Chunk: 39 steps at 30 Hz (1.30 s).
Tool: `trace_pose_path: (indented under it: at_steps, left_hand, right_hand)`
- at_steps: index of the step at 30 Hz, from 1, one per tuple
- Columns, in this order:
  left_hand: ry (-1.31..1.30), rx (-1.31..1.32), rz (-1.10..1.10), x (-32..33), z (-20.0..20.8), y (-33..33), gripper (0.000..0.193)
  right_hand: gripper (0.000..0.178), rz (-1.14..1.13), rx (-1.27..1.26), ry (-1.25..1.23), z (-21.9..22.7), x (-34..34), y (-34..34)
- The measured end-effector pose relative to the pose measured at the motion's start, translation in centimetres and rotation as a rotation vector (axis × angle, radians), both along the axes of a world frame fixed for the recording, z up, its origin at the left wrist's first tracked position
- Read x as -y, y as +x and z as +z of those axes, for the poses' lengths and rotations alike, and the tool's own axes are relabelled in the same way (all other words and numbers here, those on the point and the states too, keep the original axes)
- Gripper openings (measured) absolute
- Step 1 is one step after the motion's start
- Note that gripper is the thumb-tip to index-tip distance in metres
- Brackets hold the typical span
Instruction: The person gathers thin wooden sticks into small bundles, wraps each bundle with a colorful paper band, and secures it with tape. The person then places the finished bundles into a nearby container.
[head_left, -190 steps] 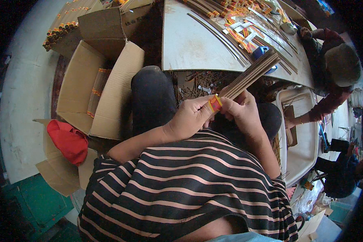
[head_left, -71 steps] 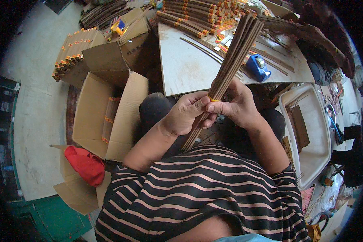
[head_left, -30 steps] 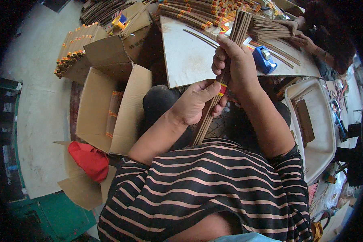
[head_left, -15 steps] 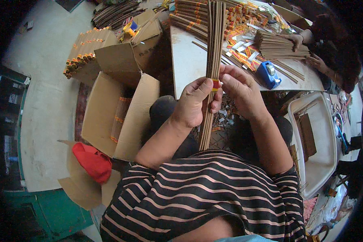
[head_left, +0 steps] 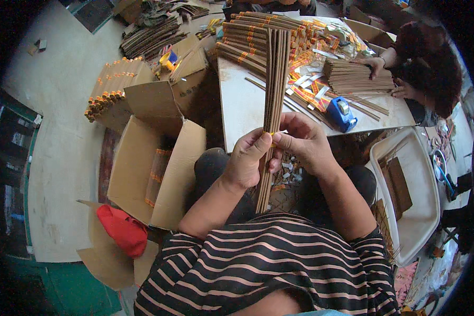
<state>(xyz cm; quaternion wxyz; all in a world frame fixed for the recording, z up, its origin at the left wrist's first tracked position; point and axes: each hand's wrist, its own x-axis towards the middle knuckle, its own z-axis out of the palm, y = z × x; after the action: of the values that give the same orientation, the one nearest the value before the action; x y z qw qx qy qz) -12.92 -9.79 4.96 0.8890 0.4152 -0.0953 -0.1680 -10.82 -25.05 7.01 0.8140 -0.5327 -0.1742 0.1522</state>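
Note:
A bundle of long brown sticks (head_left: 275, 84) stands nearly upright in front of my body. My left hand (head_left: 246, 158) is closed round its middle, the thumb lying along the front. From the other side my right hand (head_left: 303, 143) pinches at a red and yellow paper band (head_left: 272, 138) wrapped about the bundle. Both thumbs meet over the band and cover most of it. The fingertips behind the sticks are partly hidden.
A white table (head_left: 239, 108) holds banded bundles (head_left: 247, 39), loose labels and a blue tape dispenser (head_left: 342, 113). At right, a co-worker's hands rest on a stick pile (head_left: 353, 77). An open carton (head_left: 137, 158) stands left, a red cloth (head_left: 122, 230) below it, a white tub (head_left: 429, 195) right.
My hands and the bundle sit lower in view. My right thumb has moved in onto the band beside the left thumb, covering most of the red part. The view has shifted slightly.

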Motion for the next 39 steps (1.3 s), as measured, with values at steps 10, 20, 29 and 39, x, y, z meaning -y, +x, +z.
trace_pose_path:
  at_steps: [10, 20, 29, 39]
  left_hand:
    - [-0.058, 0.015, -0.158, -0.3, 0.1, 0.0, 0.026]
    - [0.288, 0.062, -0.086, 0.8, -0.2, -0.8, 0.022]
    - [0.533, 0.233, -0.048, 0.7, -0.4, -0.4, 0.025]
    - [0.610, 0.206, -0.003, 1.5, -2.5, 0.6, 0.024]
  right_hand:
    - [0.049, -0.085, 0.135, 0.048, 1.6, -0.1, 1.1]
    - [0.022, -0.206, -0.050, 0.150, 4.5, -1.6, 2.1]
    - [0.019, -0.405, -0.123, 0.179, 3.3, -2.1, 1.9]
    - [0.020, -0.551, -0.112, 0.124, 1.4, -2.1, 3.2]
